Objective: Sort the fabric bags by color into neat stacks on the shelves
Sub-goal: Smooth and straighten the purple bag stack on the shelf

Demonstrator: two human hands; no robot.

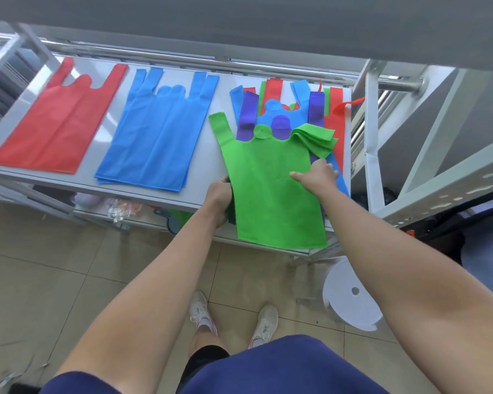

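- The flat bright green fabric bag (271, 189) lies on top of the mixed pile of bags (293, 109), at the right end of the grey metal shelf (111, 120). Its handles point to 12 o'clock and its bottom hangs over the front edge.
- The left hand (219, 194) pinches the bag's left edge, at 9 o'clock.
- The right hand (316, 173) grips its right edge, at 3 o'clock. Both hands are on the bag, one at each side.
- The blue bag stack (154, 132) and the red bag stack (57, 120) lie well apart at 9 o'clock. I think this bag needs a new spot.
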